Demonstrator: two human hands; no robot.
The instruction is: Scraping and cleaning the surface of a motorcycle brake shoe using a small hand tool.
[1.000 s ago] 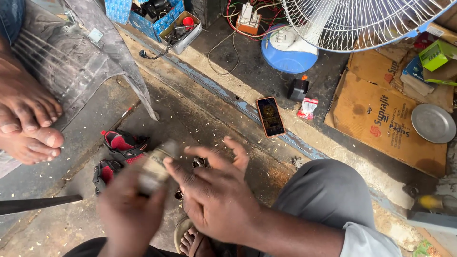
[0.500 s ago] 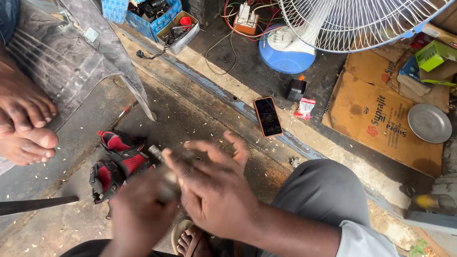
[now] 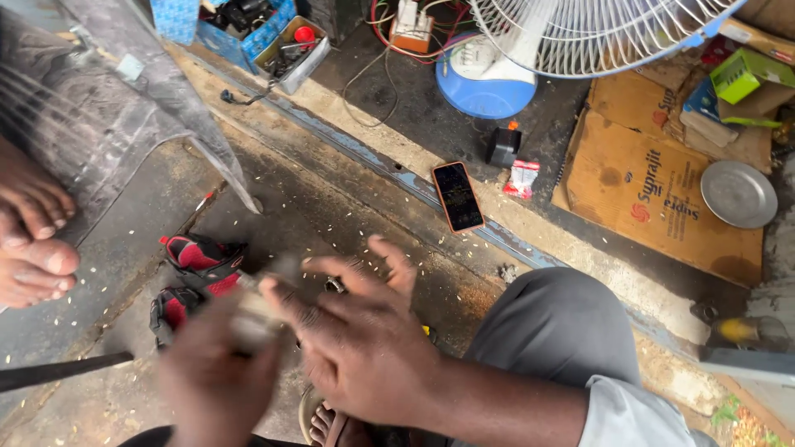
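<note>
Hands meet low over the floor (image 3: 348,207): your left hand (image 3: 217,382) grips a blurred pale part (image 3: 257,314), long axis pointing up-right, while your right hand (image 3: 360,348) spreads wide just beside it, nearer the red-handled pliers (image 3: 195,273).

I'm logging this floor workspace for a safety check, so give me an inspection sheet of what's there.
Surface: bare concrete floor, dusty, strewn with small pale flecks.
Job's things: a small pale object, blurred, in the left hand; what it is cannot be told.
Clutter: red-and-black pliers, phone face up, small packet, metal plate on cardboard, blue parts box.
Hands: left hand closed on the object; right hand spread beside it.
Cables: red and dark wires near the fan base.
Surroundings: another person's bare feet at left.
</note>
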